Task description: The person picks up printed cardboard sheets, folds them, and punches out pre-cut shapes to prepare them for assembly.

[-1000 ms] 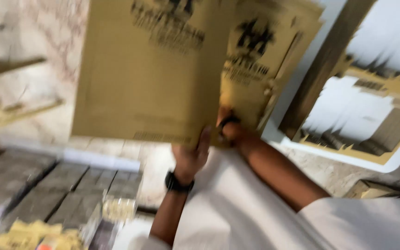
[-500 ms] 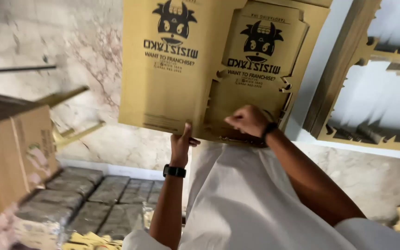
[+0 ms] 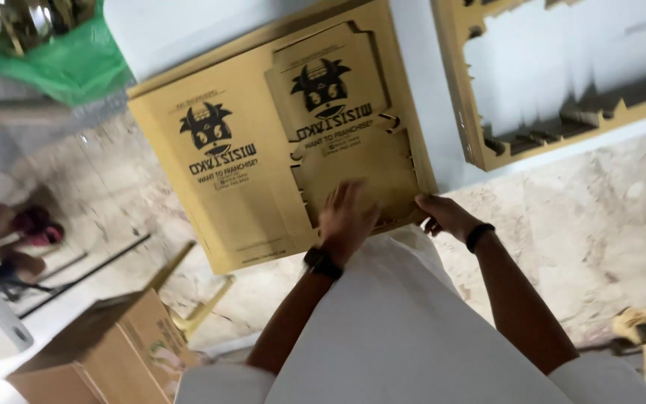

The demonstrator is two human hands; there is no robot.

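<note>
- I am seeing the cardboard sheet (image 3: pixel 263 157), a moment ago tipped up high, now lying lower at frame centre, so the punching-out is going on.
- My left hand (image 3: pixel 347 217) is pressing flat, fingers spread, on the cut-out panel (image 3: pixel 353 142).
- My right hand (image 3: pixel 446 215) is pinching the sheet's lower right edge.
- I am counting one sheet, one emptied frame (image 3: pixel 487 112) upper right, one brown box (image 3: pixel 106 352) lower left.
</note>
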